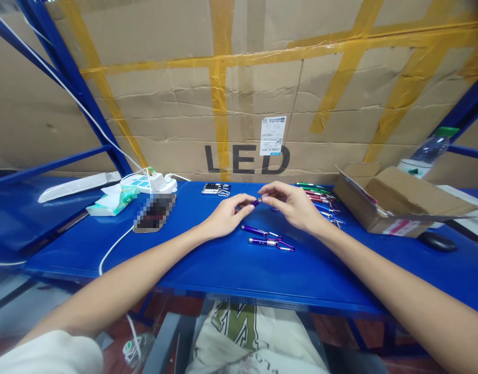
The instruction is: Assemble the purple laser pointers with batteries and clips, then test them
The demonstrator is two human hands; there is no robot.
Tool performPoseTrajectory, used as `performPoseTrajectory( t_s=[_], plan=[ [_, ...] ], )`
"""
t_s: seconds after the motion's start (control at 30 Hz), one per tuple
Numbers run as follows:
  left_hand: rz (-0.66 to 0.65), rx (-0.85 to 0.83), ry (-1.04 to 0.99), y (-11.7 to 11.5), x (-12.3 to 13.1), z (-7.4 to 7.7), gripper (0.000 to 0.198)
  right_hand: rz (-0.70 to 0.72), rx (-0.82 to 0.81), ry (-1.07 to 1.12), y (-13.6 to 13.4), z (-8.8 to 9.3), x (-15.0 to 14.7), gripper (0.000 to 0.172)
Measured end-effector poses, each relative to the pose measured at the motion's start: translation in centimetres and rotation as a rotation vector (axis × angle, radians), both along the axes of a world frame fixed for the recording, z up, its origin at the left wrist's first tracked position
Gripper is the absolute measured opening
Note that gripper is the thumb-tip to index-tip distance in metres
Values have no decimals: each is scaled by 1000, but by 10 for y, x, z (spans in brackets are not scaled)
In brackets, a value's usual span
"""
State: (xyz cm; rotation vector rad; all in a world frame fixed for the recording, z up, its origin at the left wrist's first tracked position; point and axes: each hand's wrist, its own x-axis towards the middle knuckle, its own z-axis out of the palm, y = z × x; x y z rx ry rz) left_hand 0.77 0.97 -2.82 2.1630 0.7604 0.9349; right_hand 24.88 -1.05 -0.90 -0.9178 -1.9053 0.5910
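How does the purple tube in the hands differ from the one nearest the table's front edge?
The held tube is pinched by the left hand and right hand; the front tube lies on the table. The held tube is partly covered; the front tube's body shows in full. In the picture, the held tube slants; the front tube is nearly level. Both are purple.

slim purple metal tube (256, 202) mid-frame, partly hidden from me by fingers (242, 198), pixelated dark rectangular object (153, 210) at left, white paper label (273, 136) above centre, its fine print too small, white cloth sleeve (55, 354) cut off lower left
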Motion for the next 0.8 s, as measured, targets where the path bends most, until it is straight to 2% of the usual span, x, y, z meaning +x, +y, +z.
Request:
performPoseTrajectory(
  t_s=[0.17, 0.27, 0.4, 0.53, 0.6, 0.67, 0.8],
  plan=[
    [-64, -153, -65, -6, 3, 4, 53, 66, 17, 45, -9, 5, -8, 21],
    [-123, -356, -165, -6, 5, 5, 59, 52, 109, -26, -11, 6, -9, 18],
    [-153, -606, -220, -6, 6, 7, 55, 24, 255, -168, -14, 5, -9, 19],
    [-199, -754, -175, -7, 2, 16, 50, 50, 409, -334, -19, 6, -9, 24],
    [-214, -719, -123, -7, -1, 21, 50, 64, 450, -392, -21, 7, -9, 25],
    [-214, -598, -69, -7, -3, 24, 52, 67, 441, -399, -22, 8, -10, 24],
    [-85, -179, 83, -10, -5, 27, 51, 70, 310, -279, -22, 8, -10, 19]
  ],
)
